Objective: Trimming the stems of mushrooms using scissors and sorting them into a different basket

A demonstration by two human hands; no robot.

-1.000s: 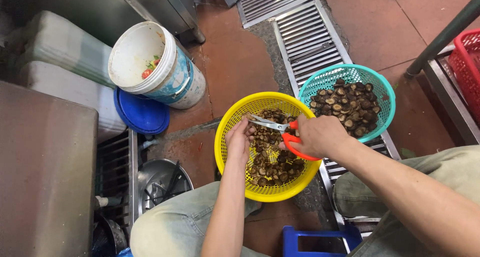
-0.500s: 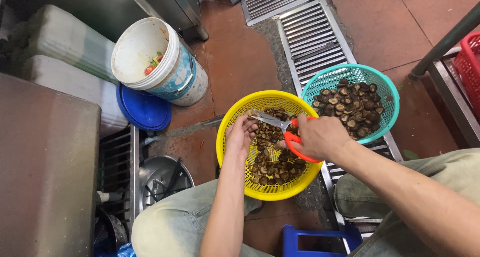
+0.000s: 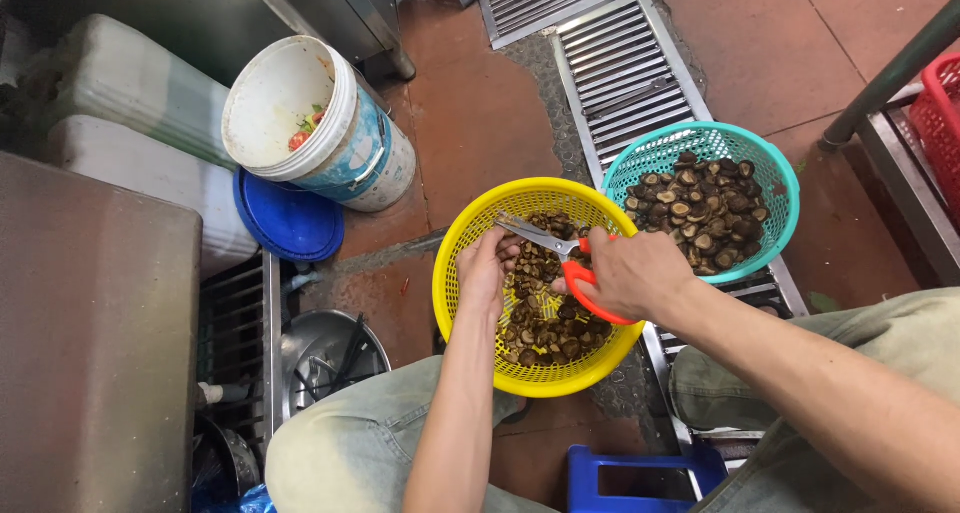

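The right hand (image 3: 630, 273) holds orange-handled scissors (image 3: 560, 253) over a yellow basket (image 3: 470, 233) of dark mushrooms (image 3: 545, 318). The left hand (image 3: 487, 268) reaches into it. A teal basket (image 3: 775, 173) of mushrooms sits just beside.

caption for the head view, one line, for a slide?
Right hand holds orange-handled scissors over a yellow basket of mushrooms; left hand reaches in.
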